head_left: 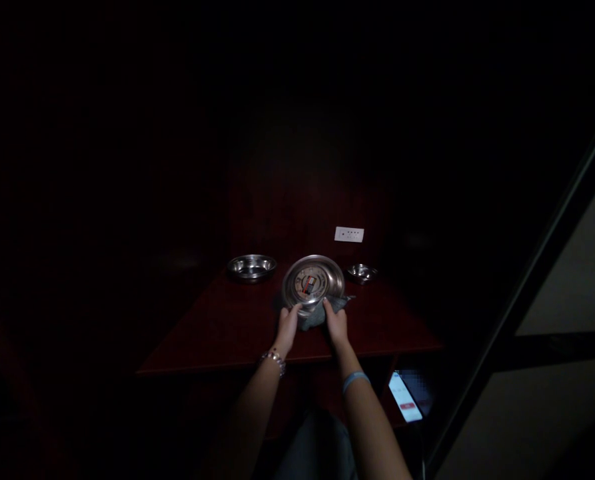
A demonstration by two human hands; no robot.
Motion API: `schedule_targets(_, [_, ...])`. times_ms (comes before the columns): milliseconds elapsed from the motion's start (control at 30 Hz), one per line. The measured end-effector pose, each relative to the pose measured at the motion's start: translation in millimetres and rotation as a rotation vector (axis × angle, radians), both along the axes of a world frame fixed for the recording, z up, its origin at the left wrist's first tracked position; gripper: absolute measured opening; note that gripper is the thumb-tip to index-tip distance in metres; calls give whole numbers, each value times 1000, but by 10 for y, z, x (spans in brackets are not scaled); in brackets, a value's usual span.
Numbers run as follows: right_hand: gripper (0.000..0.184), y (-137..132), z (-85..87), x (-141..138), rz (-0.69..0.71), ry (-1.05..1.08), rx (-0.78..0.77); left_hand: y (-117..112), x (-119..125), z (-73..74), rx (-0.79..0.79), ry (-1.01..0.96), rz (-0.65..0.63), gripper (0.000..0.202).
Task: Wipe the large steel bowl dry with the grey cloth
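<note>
Tilted up above the table, a round steel dish [336, 277] shows me its face with a printed label in the middle. My left hand [288, 327] grips its lower left rim, thumb on the near edge. At the lower right, my right hand [336, 321] is closed on a grey-green cloth [314, 317], which lies against the dish's rim. Both hands' fingers pass behind the dish and cloth, so only the thumbs and backs show clearly.
On the dark red table [227, 333] stand a wide steel dish [252, 268] at the back left and a smaller steel bowl [362, 273] at the back right. A white socket plate [349, 234] is on the wall. Below right glows a phone [404, 399]. Surroundings are very dark.
</note>
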State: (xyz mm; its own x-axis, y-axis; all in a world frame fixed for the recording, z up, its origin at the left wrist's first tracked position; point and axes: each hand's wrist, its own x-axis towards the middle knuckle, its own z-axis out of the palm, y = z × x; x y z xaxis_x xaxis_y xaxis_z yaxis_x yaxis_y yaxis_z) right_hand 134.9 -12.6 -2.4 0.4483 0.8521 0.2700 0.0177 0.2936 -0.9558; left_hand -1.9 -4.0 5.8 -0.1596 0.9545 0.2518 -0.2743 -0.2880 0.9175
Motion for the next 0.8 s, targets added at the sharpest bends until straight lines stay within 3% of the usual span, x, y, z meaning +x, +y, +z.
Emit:
schedule_targets(133, [47, -9, 14, -16, -26, 22, 10, -69, 1, 77, -134, -45, 23, 36])
schedule_targets(333, [51, 6, 9, -19, -23, 71, 59, -114, 13, 147, -170, 59, -14, 54])
schedule_targets(467, [50, 16, 2, -8, -30, 89, 53, -101, 14, 143, -110, 101, -45, 61])
schedule_targets(800, [45, -2, 36, -15, 33, 101, 101, -190, -19, 181, -197, 145, 66, 79])
